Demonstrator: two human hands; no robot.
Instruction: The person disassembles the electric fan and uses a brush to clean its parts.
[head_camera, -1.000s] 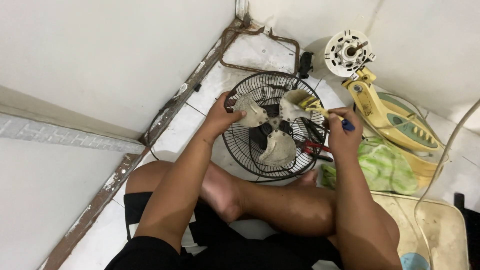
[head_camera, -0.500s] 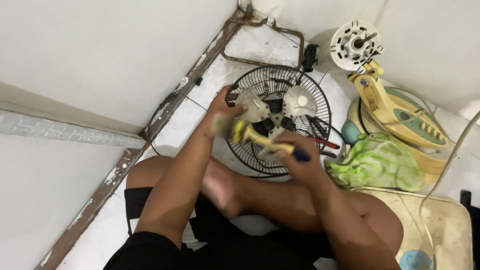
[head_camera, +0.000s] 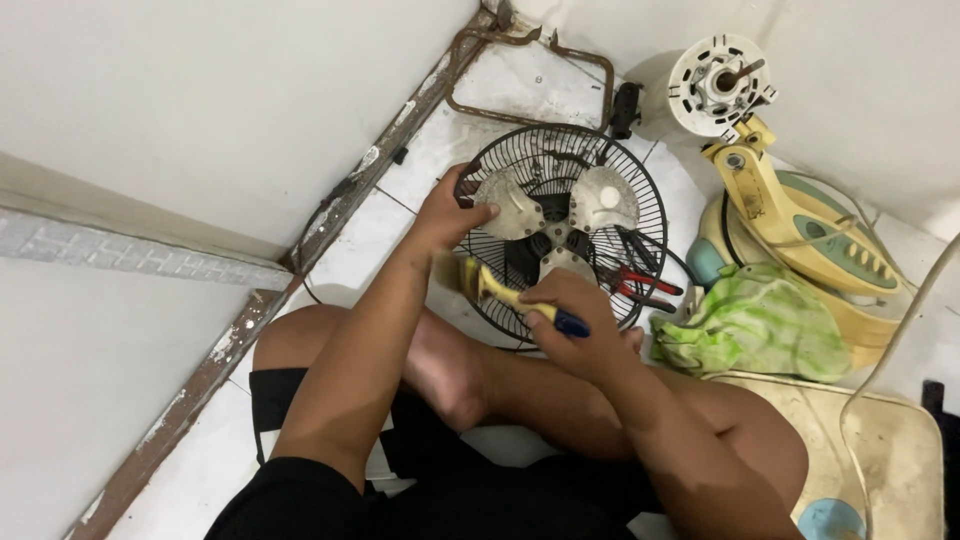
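Note:
A round black wire fan guard (head_camera: 640, 200) lies on the white floor with a grey three-blade fan propeller (head_camera: 560, 215) inside it. My left hand (head_camera: 450, 212) rests on the guard's left rim, fingers touching one blade. My right hand (head_camera: 570, 330) holds a paintbrush (head_camera: 505, 290) with a yellow and blue handle; its bristles point left, over the guard's near-left edge. I sit on the floor with my bare leg folded in front of the guard.
Red-handled pliers (head_camera: 640, 285) lie in the guard's right side. A yellow-green fan body with its bare motor (head_camera: 720, 85) stands at the right, with a green cloth (head_camera: 760, 325) beside it. A rusty metal frame (head_camera: 530, 75) lies by the wall, and a cream panel (head_camera: 880, 450) at lower right.
My right hand swept the paintbrush from the guard's right side across to its near-left edge. My left hand stayed on the left rim. The camera view shifted slightly.

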